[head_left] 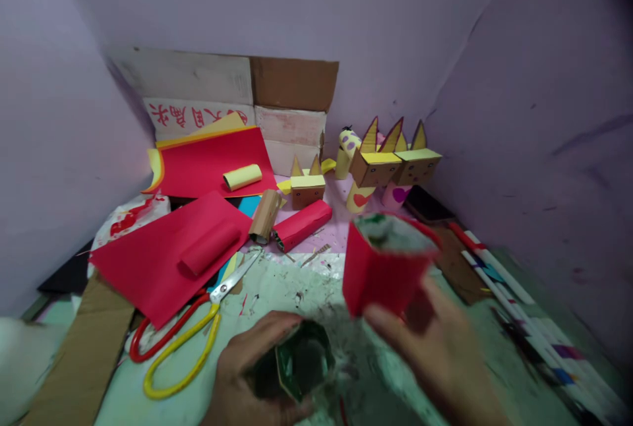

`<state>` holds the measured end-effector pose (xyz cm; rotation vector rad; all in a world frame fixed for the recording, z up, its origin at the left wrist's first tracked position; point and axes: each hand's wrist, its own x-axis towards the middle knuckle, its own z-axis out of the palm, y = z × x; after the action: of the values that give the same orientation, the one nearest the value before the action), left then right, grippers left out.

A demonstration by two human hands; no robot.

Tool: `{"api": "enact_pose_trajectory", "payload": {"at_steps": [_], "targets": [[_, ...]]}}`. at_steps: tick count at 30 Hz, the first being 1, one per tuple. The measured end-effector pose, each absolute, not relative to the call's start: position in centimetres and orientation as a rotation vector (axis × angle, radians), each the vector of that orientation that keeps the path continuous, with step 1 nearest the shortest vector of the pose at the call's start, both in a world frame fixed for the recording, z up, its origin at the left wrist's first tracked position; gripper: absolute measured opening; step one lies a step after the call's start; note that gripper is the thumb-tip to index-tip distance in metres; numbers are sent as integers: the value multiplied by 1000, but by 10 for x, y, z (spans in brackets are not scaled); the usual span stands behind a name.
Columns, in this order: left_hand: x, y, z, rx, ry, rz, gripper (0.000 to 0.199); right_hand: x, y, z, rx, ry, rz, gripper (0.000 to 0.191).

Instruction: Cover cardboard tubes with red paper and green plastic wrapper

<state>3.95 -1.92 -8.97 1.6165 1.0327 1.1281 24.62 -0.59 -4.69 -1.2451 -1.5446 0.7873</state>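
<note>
Fingers of my left hand are wrapped round a dark green hollow container at the bottom middle; its open end faces up toward the camera. To the right, my right hand grips a red box-like container from below and the side. Its open top shows a whitish inside with green marks. The red container is raised above the table, slightly blurred, and apart from the green one. Scissors with red and yellow handles lie left of my left hand.
Red paper sheets and paper rolls lie at the left and middle. Cardboard animal heads stand at the back right, near a dark phone-like object. Markers line the right side, and walls enclose the table.
</note>
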Motion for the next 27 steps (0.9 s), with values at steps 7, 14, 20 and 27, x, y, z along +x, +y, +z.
{"api": "enact_pose_trajectory", "payload": {"at_steps": [7,14,20,27], "targets": [[33,-19,-88,1247,1094,1051,42,277,72,-42,-1970,-1718,429,25],[28,-24,-53,1633,1018,766,34,225,-16,-29,-1190,-1856,1226,78],[22,-28,-50,1716,1098,759,54,205,-35,-65,-1094,-1512,1242,38],[23,-23,-66,1350,820,955,63,220,-23,-90,-874,-981,1298,39]]}}
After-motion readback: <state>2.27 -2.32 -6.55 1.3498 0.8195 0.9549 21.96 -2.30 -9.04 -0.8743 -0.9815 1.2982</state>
